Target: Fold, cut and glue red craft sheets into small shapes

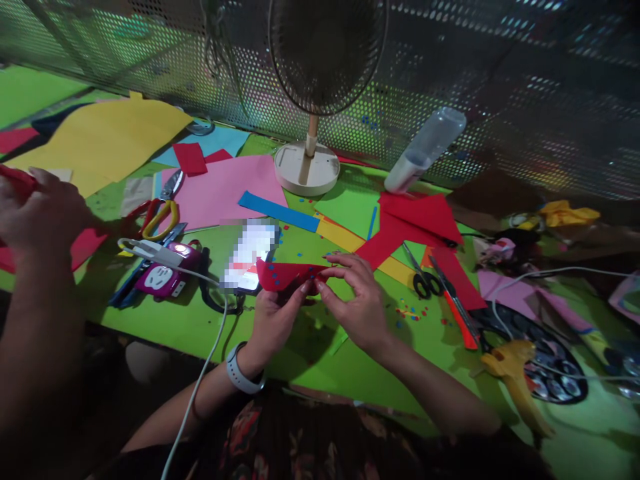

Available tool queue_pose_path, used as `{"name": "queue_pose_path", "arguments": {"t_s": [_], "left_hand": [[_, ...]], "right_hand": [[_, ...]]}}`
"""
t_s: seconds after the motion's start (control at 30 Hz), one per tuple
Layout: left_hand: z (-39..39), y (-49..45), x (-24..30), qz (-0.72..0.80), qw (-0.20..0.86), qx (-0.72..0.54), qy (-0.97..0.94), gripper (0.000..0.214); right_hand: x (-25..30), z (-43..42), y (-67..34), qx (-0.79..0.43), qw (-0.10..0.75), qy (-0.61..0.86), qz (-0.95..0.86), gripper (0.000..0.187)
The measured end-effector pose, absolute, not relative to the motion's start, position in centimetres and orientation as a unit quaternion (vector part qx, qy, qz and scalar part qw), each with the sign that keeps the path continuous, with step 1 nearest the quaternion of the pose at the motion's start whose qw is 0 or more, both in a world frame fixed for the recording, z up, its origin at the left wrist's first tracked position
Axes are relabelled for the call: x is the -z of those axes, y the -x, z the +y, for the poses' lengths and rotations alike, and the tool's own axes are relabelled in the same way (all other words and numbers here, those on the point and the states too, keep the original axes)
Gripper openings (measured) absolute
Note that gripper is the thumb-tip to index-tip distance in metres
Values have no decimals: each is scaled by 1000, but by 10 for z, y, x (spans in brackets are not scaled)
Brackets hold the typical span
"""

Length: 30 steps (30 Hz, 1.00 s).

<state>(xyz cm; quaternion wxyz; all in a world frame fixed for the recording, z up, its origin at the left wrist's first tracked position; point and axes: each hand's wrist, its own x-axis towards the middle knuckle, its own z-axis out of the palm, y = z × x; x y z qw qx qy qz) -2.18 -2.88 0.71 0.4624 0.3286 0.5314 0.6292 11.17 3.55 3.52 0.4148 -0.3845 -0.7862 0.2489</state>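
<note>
My left hand (pixel 276 315) grips a small red paper piece (pixel 286 273) dotted with blue spots, fingers curled round its lower edge just above the green table. My right hand (pixel 354 295) pinches the same piece at its right end, fingertips pressed together on the paper. A white watch sits on my left wrist. A phone (pixel 249 257) lies just left of the red piece, a white cable running from it toward me.
Another person's hand (pixel 43 210) works red paper at the far left. Scissors (pixel 161 207), a purple gadget (pixel 165 270), coloured paper sheets (pixel 105 137), a desk fan base (pixel 307 168), a tipped bottle (pixel 425 150), black scissors (pixel 424 277), a red cutter (pixel 457 310) and a yellow glue gun (pixel 515 373) crowd the green table (pixel 380 360).
</note>
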Motion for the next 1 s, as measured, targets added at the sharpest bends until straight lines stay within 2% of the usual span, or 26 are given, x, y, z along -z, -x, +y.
{"name": "queue_pose_path", "arguments": {"t_s": [0.6,1.0], "left_hand": [[-30,20,-4,533,436,-636,-348,24],[-29,18,-9,517,467,-649,-305,29]], "right_hand": [[-30,37,-111,-236,414,381,-793,6],[-31,35,-110,-240,422,385,-785,7]]}}
